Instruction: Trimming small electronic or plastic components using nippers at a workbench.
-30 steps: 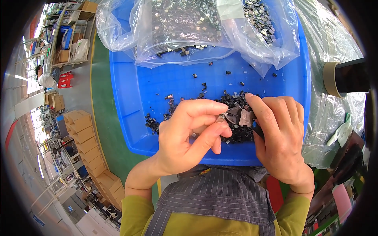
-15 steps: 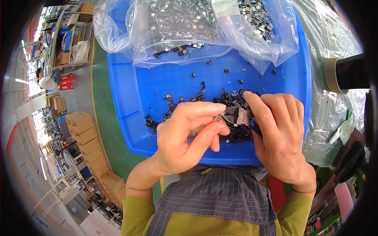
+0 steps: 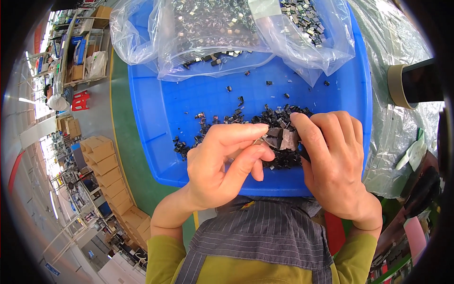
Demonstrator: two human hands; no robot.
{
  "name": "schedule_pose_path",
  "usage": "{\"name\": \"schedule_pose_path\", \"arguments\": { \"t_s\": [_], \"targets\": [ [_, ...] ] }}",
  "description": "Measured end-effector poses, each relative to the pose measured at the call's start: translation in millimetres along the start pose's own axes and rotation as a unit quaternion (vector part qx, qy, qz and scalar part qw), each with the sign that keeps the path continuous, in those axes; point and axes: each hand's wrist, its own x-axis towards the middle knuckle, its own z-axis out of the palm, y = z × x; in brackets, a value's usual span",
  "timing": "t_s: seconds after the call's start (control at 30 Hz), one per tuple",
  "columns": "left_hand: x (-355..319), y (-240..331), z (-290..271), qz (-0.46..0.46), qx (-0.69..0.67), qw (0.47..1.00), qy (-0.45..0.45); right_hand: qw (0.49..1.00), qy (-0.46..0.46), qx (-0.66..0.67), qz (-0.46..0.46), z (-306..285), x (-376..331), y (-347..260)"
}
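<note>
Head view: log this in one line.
left hand: pinching small piece; right hand: holding dark object; blue tray: dark pieces beneath hands; clear bags: far end

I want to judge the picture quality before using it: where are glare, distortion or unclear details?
Head view: bright glints on the clear plastic bag and crinkled silvery sheet; head view: fisheye distortion bows the edges of the blue tray, and corners go black; head view: the small piece at the left hand is hard to identify.

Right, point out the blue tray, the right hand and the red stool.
Blue tray (image 3: 198, 97): head view, on its bare floor.
Right hand (image 3: 333, 163): head view, on its back.
Red stool (image 3: 81, 100): head view, around its middle.
</note>
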Motion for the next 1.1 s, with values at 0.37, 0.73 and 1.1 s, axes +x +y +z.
{"name": "schedule_pose_path", "arguments": {
  "t_s": [0.37,0.73,1.1],
  "targets": [
    [-1.0,-1.5,1.1,-0.001,-0.008,1.0,0.008,1.0,0.0,-0.011,-0.004,2.7,-1.9,0.9],
    [-0.1,1.8,0.3,-0.021,-0.035,0.999,0.007,0.989,-0.079,0.118,0.032,-3.0,-2.6,-1.7],
    [2.3,2.0,-0.9,-0.039,-0.048,0.998,0.01,0.999,-0.021,0.03,0.012,1.4,0.5,0.7]
  ]
}}
